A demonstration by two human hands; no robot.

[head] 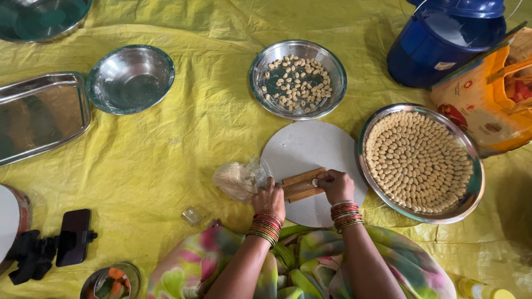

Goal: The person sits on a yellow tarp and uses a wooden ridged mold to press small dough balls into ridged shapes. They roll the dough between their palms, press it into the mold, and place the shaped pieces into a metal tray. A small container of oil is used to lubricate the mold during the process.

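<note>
The left hand (270,197) steadies the near-left end of a small ridged wooden board (302,184), its fingers curled over the board's edge. The right hand (336,186) sits on the board's right end, fingers closed on a small pale piece of dough (315,182) and pressing it against the ridges. The board lies on a round grey slab (310,152) in the middle of the yellow sheet (188,127) that covers the floor, directly in front of the person.

Just beside the slab, toward the sheet's right edge, a wide steel plate (474,195) is almost entirely filled with shaped pieces (418,160) set in tight rings, so most of the shaping looks done. Beyond the slab, a steel bowl (266,63) holds a loose scatter of small unshaped-looking pieces (296,83), which suggests a modest batch remains. A crumpled plastic bag (238,180) touches the left hand. Toward the far-left corner stand an empty steel bowl (130,79) and a steel tray (41,116); a blue lidded bucket (443,41) stands at the far-right corner.
</note>
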